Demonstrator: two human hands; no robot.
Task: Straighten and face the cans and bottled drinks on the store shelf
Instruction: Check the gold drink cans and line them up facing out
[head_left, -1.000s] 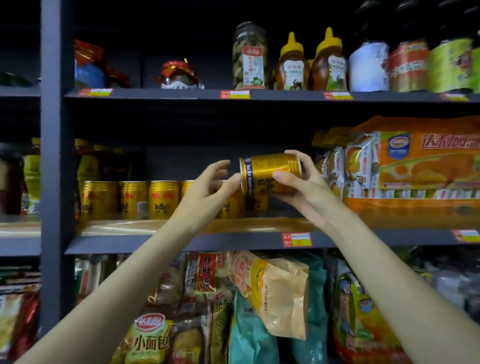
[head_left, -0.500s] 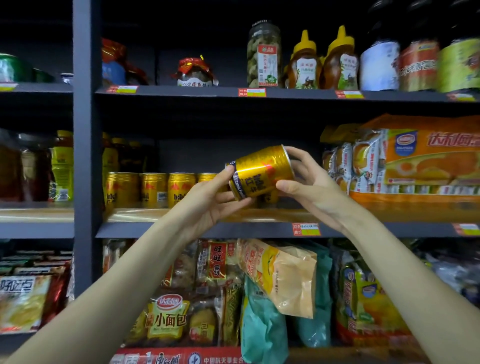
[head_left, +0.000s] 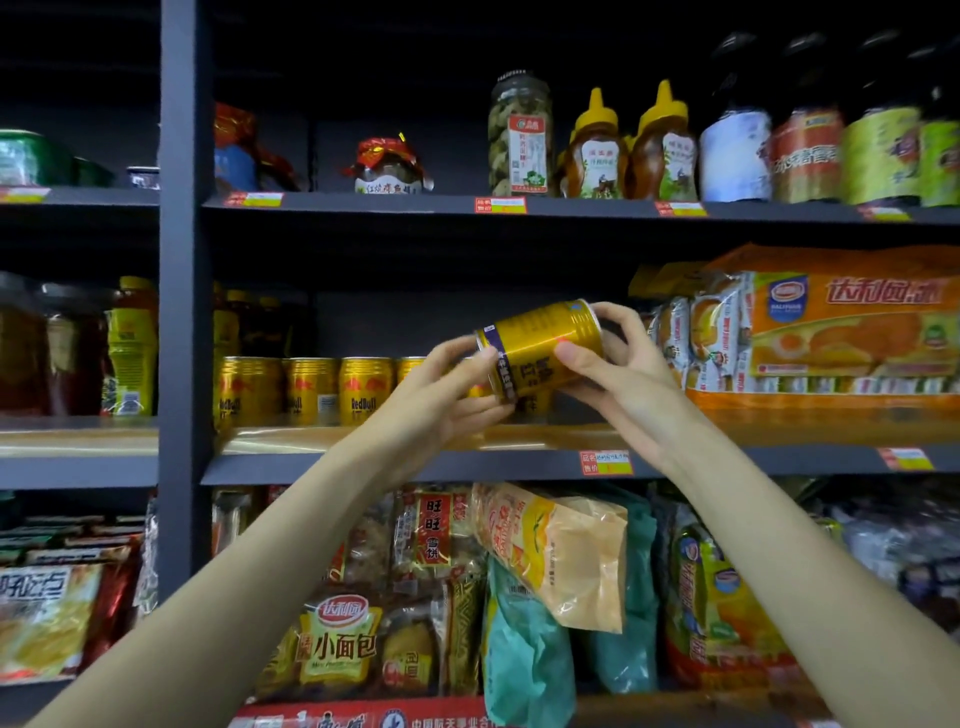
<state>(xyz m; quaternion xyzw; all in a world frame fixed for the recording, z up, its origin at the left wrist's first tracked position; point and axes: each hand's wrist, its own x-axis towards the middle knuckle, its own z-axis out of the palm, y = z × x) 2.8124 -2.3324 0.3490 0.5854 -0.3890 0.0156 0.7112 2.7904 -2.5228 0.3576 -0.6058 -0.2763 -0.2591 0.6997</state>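
Observation:
A gold Red Bull can (head_left: 540, 345) hangs tilted on its side above the middle shelf (head_left: 405, 465), its top toward the right. My right hand (head_left: 618, 369) grips its right end, thumb across the front. My left hand (head_left: 447, 384) holds its left end between thumb and fingers. Behind them a row of several upright gold cans (head_left: 306, 389) stands on the shelf, labels facing forward; the cans behind my hands are partly hidden.
Orange cake packs (head_left: 831, 332) crowd the shelf right of the cans. Jars and honey bottles (head_left: 597, 145) line the shelf above. Snack bags (head_left: 556, 556) jut out from the shelf below. A dark upright post (head_left: 184, 312) bounds the bay at left.
My left hand, apart from the can one second ago, has closed onto its left end. The can has tilted from level toward upright, and both hands have drawn together.

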